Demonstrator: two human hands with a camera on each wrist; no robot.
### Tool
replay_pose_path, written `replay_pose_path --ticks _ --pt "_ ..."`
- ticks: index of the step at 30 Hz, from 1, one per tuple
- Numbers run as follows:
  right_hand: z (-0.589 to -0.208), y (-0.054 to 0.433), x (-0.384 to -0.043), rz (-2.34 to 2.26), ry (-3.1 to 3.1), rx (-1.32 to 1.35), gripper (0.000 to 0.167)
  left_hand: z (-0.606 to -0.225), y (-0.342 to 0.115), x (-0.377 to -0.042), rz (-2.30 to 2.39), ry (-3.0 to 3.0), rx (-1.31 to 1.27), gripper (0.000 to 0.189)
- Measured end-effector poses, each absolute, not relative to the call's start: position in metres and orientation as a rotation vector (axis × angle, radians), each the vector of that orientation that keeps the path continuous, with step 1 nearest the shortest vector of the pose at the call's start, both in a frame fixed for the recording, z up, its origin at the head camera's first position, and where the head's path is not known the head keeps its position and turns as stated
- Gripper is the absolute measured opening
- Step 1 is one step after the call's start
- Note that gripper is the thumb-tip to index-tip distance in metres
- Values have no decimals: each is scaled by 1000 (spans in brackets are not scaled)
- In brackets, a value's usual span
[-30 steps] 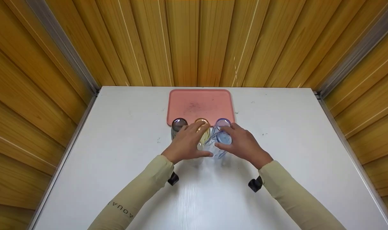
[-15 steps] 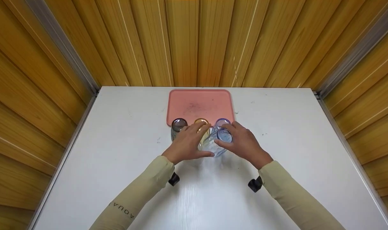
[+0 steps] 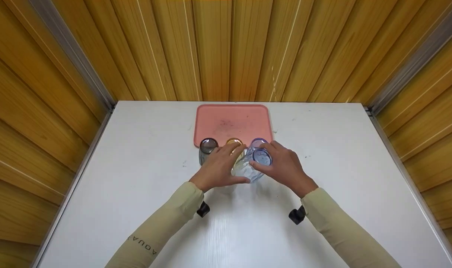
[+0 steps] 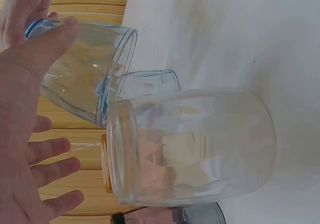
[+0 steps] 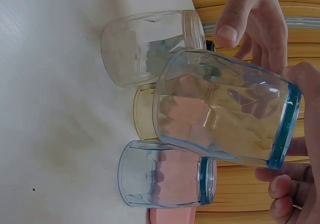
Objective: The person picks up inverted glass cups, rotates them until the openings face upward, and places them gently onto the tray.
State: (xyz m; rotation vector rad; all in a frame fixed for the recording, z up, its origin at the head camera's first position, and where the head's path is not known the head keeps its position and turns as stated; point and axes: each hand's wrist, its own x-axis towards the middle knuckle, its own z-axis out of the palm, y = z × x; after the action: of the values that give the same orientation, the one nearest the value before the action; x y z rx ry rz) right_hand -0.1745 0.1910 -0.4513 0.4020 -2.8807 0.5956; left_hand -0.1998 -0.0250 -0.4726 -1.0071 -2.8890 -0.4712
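My right hand (image 3: 285, 165) grips a blue-based drinking glass (image 5: 225, 109) near its base, thumb on one side and fingers on the other. That glass is upside down and tilted, off the table, its rim near the base of a clear glass (image 4: 240, 144). The clear glass stands upside down on the table. My left hand (image 3: 220, 165) hovers over it with fingers spread and thumb extended, holding nothing. Behind stand three more upturned glasses in a row: a dark grey one (image 3: 208, 145), an amber one (image 3: 234, 141) and another blue one (image 3: 258, 143).
A pink tray (image 3: 233, 119) lies flat behind the row of glasses, near the back edge of the white table (image 3: 155, 149). Wood-patterned panels (image 3: 215, 52) rise behind and at both sides of the table.
The blue glass in my right hand has risen slightly and tilted further, its mouth swinging left. My left hand has barely moved.
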Motion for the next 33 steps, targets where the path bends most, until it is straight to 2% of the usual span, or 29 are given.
replay_pose_path --ticks 21,33 --pt "-452 187 -174 665 -2746 442 54 -475 -23 -198 -532 -2918 -979 106" --pt "-453 189 -174 720 -2654 497 52 -475 -23 -197 -522 -2872 -1013 101"
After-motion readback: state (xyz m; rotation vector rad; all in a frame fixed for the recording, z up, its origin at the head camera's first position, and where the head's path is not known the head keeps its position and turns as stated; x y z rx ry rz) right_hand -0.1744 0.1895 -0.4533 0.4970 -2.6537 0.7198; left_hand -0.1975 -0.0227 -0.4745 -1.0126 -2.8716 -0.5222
